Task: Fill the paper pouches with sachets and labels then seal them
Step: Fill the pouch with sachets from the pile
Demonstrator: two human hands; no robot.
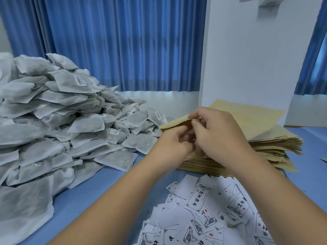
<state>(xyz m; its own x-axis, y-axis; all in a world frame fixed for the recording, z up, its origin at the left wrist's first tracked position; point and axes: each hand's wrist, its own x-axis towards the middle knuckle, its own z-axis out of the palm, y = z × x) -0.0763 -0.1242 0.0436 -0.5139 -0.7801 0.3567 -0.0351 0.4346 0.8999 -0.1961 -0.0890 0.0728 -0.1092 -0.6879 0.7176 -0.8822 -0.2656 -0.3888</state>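
Note:
A tan paper pouch (174,123) is lifted at its near-left corner off the stack of pouches (276,142) at centre right. My left hand (174,143) pinches the pouch's lower edge from below. Fingertips of my right hand (217,131) grip its upper edge, so both hands hold the same corner. A big heap of white sachets (58,121), some with barcode stickers, fills the left of the table. Loose printed labels (208,211) lie scattered in front of the stack, under my right forearm.
The blue table top (92,195) shows between the sachet heap and the labels. A white wall pillar (247,59) stands right behind the pouch stack, with blue curtains (123,41) beyond. A scrap of tan paper (323,160) lies at the far right edge.

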